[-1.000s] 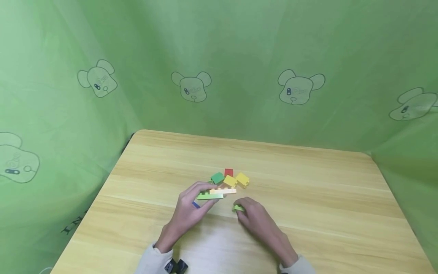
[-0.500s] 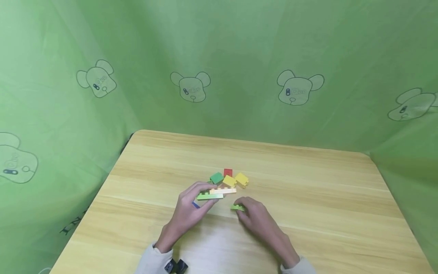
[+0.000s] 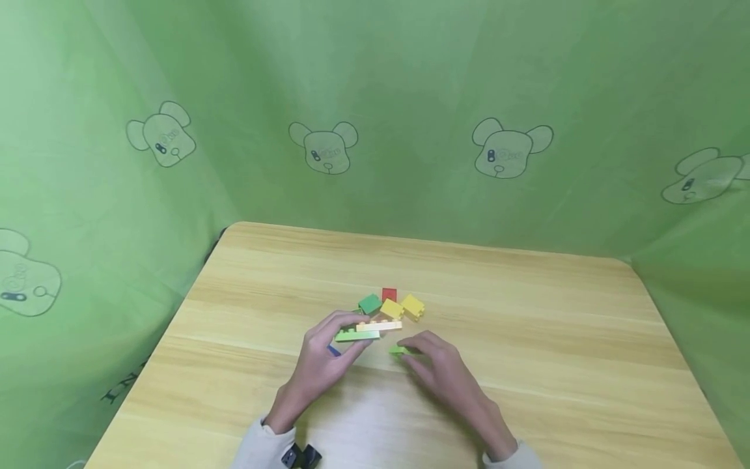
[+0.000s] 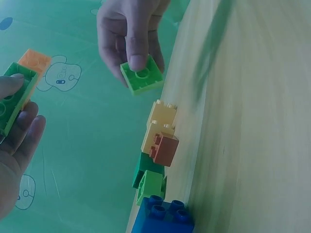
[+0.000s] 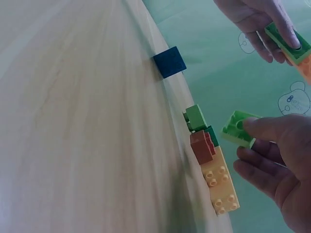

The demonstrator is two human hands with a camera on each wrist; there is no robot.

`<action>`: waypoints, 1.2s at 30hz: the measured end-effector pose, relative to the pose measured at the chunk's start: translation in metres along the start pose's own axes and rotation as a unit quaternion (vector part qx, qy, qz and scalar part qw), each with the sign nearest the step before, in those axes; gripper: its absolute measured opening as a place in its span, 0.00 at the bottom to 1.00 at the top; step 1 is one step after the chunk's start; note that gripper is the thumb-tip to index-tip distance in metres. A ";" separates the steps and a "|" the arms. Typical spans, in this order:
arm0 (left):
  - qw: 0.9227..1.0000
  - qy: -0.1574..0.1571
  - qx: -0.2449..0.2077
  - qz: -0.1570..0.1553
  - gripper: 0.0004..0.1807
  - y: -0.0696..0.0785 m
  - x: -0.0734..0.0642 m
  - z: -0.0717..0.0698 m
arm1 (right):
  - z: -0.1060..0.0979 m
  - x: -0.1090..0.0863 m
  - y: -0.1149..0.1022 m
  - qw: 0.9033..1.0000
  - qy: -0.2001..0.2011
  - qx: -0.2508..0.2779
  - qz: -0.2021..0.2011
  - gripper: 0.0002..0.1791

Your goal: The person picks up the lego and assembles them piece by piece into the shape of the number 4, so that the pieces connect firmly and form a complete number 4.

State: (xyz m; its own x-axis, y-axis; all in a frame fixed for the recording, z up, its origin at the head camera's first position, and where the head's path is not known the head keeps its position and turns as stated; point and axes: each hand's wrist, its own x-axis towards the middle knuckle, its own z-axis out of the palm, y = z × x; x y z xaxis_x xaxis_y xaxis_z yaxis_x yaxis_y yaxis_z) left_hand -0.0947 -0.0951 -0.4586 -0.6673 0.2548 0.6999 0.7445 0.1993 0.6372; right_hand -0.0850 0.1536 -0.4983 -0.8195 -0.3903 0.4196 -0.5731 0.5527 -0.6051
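Note:
My left hand (image 3: 321, 357) grips a long light green brick (image 3: 357, 336) joined to an orange brick (image 3: 381, 326), which sticks out to the right; the pair is held above the table. Thumb and fingers of my right hand (image 3: 444, 370) pinch a smaller light green brick (image 3: 396, 350), a short way right of that pair and apart from it. In the left wrist view the small brick's hollow underside (image 4: 143, 77) faces the camera, the thumb on it. The right wrist view shows the same small brick (image 5: 236, 128) at the fingertips.
Beyond the hands lie two yellow bricks (image 3: 413, 307), a red brick (image 3: 389, 295) and a dark green brick (image 3: 370, 304). A brownish-red brick (image 4: 165, 149) and a light green one (image 4: 151, 185) are beside them. A blue brick (image 5: 170, 62) stands partly hidden below my left hand.
The small light green brick has shifted slightly left, and more of it shows past my right fingertips, which have loosened and straightened a little. My left hand has stayed almost still.

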 end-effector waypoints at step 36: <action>1.000 0.003 0.009 -0.005 0.23 -0.004 -0.005 0.002 | -0.017 0.012 -0.031 0.984 0.133 0.079 -0.090 0.16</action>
State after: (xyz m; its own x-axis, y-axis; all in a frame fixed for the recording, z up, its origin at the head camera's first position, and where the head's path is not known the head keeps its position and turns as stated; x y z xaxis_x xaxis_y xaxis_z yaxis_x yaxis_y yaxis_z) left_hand -0.0941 -0.0952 -0.4648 -0.6750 0.2478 0.6950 0.7378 0.2181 0.6388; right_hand -0.0773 0.1448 -0.4631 -0.6885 -0.2532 0.6795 -0.7189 0.3619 -0.5935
